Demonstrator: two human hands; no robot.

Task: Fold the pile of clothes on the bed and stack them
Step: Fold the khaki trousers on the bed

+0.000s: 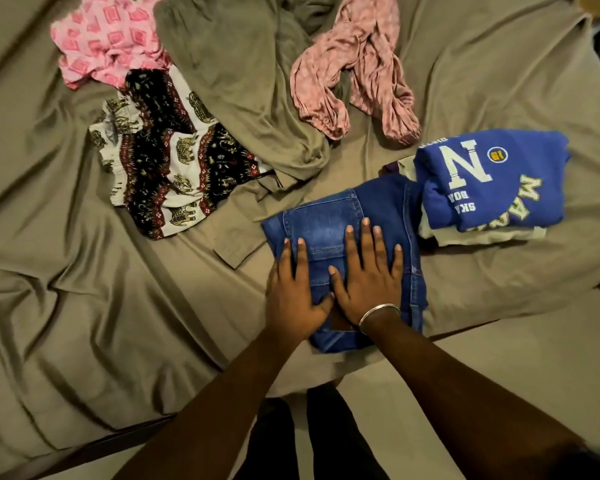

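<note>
jeans (343, 223), folded, are pressed flat by both hands, fingers (366, 244) straight and apart; stacking on the blue sweatshirt (492, 181) is judged next.

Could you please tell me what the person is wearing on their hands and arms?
Both forearms are bare, with no sleeves in view. The right hand has a thin silver bangle at the wrist. The left hand shows no jewellery, and neither wears a glove.
</note>
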